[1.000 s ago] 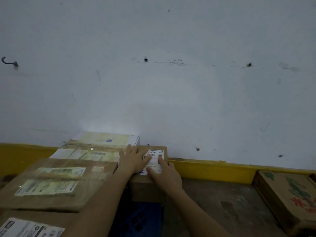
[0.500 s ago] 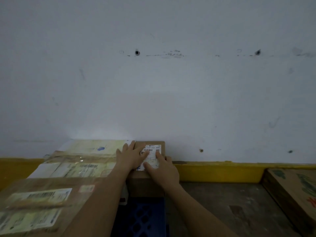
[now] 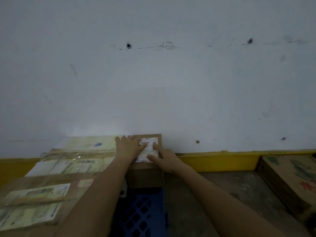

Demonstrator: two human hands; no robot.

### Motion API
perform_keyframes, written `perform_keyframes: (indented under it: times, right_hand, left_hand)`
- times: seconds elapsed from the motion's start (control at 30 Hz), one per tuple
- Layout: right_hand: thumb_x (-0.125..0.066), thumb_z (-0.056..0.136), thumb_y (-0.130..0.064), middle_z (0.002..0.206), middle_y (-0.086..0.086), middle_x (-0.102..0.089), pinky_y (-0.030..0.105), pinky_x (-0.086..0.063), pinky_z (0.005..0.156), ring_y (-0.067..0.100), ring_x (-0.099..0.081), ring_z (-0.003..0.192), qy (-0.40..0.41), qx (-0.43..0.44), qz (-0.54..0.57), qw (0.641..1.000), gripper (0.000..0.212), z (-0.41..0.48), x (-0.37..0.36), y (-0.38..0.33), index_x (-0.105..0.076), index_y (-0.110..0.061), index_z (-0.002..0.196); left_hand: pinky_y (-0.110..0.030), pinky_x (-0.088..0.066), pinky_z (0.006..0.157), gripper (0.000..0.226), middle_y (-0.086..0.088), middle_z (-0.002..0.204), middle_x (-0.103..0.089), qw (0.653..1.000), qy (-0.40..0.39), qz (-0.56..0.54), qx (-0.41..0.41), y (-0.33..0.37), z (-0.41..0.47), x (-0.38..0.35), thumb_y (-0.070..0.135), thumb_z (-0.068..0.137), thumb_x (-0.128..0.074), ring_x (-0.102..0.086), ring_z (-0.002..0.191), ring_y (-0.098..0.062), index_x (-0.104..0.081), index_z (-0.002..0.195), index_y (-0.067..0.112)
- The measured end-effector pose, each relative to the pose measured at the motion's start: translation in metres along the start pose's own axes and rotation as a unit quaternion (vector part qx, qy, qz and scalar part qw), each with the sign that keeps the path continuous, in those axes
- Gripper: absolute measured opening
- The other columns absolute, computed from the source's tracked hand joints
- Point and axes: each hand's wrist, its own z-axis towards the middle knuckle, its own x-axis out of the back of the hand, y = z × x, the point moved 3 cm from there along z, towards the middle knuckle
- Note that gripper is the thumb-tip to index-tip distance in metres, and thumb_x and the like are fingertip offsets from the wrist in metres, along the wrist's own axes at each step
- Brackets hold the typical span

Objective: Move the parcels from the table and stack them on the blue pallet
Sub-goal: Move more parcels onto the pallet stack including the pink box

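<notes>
parcel (image 3: 145,175): small brown cardboard box, white shipping label (image 3: 148,149) on top, sitting at far end of blue pallet (image 3: 142,212), back edge near white wall (image 3: 153,82)
neighbours: touching or just beside larger taped parcels (image 3: 68,161) on left; bare floor on right
left hand (image 3: 128,147): flat on top, fingers spread wide, reaching over far left edge; pressing, not gripping
right hand (image 3: 166,160): palm on near right corner, fingers open across label; wrapped around nothing
step: likely seating box into place on stack row
weight: probably light, small size, only palm pressure used
stiffness: rigid carton, edges square, no visible sag
surface: label looks slick; plain cardboard better for friction
hold: opposite side walls or bottom corners, not label
risk: right edge looks close to pallet edge, could tip off if pushed that way
</notes>
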Motion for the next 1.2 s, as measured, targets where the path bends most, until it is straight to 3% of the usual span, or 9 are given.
perform_keyframes:
  times: [0.17,0.4,0.5,0.77,0.93,1.1,1.2]
  right_hand:
    - [-0.043,0.088,-0.056,0.140,0.010,-0.038,0.037,-0.042,0.093,0.026,-0.048,0.118,0.031,0.044,-0.070,0.996,0.065,-0.031,0.021,0.008,-0.018,-0.036,0.144]
    - [-0.043,0.089,-0.055,0.144,0.009,-0.037,0.041,-0.037,0.103,0.026,-0.041,0.127,0.067,0.081,-0.101,0.989,0.063,-0.086,0.069,0.034,-0.023,-0.033,0.144]
    - [-0.043,0.089,-0.054,0.143,0.008,-0.038,0.040,-0.038,0.102,0.025,-0.043,0.126,0.087,0.079,-0.119,0.986,0.062,-0.119,0.093,0.057,-0.024,-0.033,0.144]
    - [-0.043,0.089,-0.056,0.137,0.005,-0.043,0.036,-0.042,0.094,0.022,-0.050,0.114,0.143,0.052,-0.161,0.975,0.061,-0.240,0.198,0.147,-0.024,-0.035,0.143]
    - [-0.041,0.089,-0.057,0.131,0.005,-0.046,0.036,-0.046,0.087,0.020,-0.055,0.102,0.195,0.042,-0.172,0.965,0.060,-0.321,0.278,0.210,-0.025,-0.036,0.142]
    - [-0.042,0.088,-0.057,0.128,0.006,-0.048,0.035,-0.043,0.087,0.022,-0.052,0.108,0.248,0.007,-0.176,0.953,0.059,-0.393,0.346,0.287,-0.028,-0.036,0.141]
    - [-0.043,0.088,-0.056,0.132,0.008,-0.047,0.034,-0.040,0.092,0.023,-0.048,0.116,0.271,-0.033,-0.204,0.940,0.059,-0.430,0.380,0.334,-0.030,-0.033,0.141]
  left_hand:
    - [-0.049,-0.030,0.100,0.050,-0.007,0.138,-0.047,0.995,0.039,-0.093,0.006,0.009,-0.012,0.013,0.055,0.094,-0.025,-0.045,0.123,-0.031,-0.032,0.138,0.033]
    - [-0.044,-0.041,0.090,0.043,-0.014,0.127,-0.056,0.978,0.123,-0.158,-0.057,0.064,-0.061,0.046,0.042,0.097,-0.031,-0.053,0.112,-0.033,-0.044,0.132,0.021]
    - [-0.046,-0.039,0.097,0.048,-0.015,0.133,-0.052,0.969,0.109,-0.216,-0.057,0.107,-0.082,0.061,0.045,0.097,-0.029,-0.050,0.119,-0.032,-0.039,0.137,0.021]
    - [-0.046,-0.038,0.098,0.051,-0.009,0.139,-0.047,0.941,0.091,-0.307,-0.110,0.279,-0.147,0.109,0.050,0.096,-0.026,-0.047,0.123,-0.030,-0.034,0.140,0.025]
    - [-0.043,-0.038,0.095,0.050,-0.007,0.135,-0.051,0.906,0.086,-0.379,-0.170,0.401,-0.187,0.146,0.051,0.096,-0.025,-0.048,0.121,-0.027,-0.037,0.138,0.025]
    - [-0.040,-0.039,0.094,0.048,-0.009,0.136,-0.049,0.876,0.057,-0.413,-0.243,0.521,-0.226,0.164,0.046,0.098,-0.028,-0.049,0.121,-0.026,-0.034,0.140,0.024]
    - [-0.037,-0.038,0.084,0.048,-0.012,0.135,-0.048,0.879,0.043,-0.398,-0.259,0.578,-0.247,0.170,0.045,0.097,-0.030,-0.050,0.117,-0.032,-0.034,0.140,0.023]
